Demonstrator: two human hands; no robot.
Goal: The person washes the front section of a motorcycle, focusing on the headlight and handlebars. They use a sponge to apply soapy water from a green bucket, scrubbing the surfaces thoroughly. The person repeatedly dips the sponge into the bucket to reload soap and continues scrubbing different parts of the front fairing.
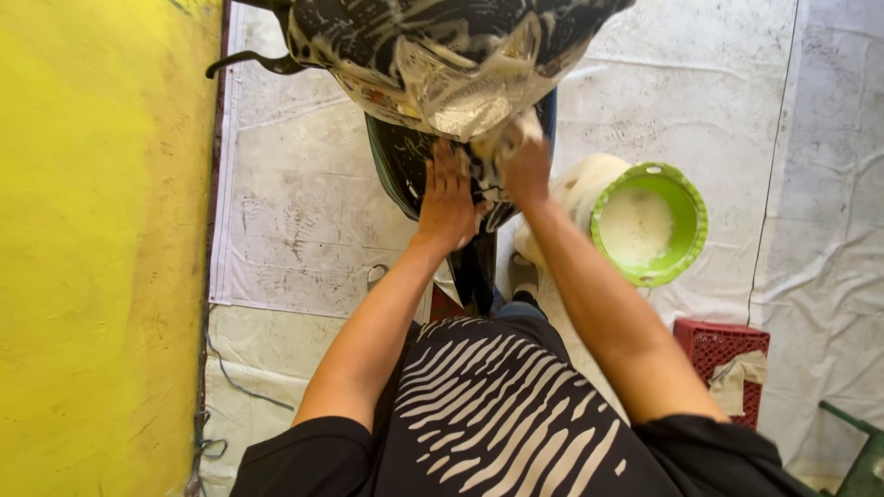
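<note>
Scooter [442, 55]: front end at top centre of the view, standing on the floor sheet. Its dark front panel and headlight are covered with white soapy foam. The black front mudguard [396, 161] and the wheel below it extend down toward the person.

Floor sheet [304, 212]: pale, creased and marked, covering the ground under the scooter and to its right.

Wall [92, 248]: yellow, running along the whole left side of the view.

Green basin [692, 225]: round, on the floor sheet to the right of the scooter, holding white foamy water. It sits just beside a white rounded container [580, 179].

Red crate [714, 345]: below the basin, at the person's right, with a pale rag [741, 377] draped over one corner.

Left hand [448, 198]: laid flat against the foamy panel below the headlight, fingers [444, 158] spread and pointing up, holding nothing.

Right hand [527, 170]: just beside the left hand, fingers closed around a pale, foam-soaked cloth [511, 133] pressed against the scooter under the headlight.

Shoe [523, 273]: grey, visible on the floor sheet between the wheel and the right forearm.
</note>
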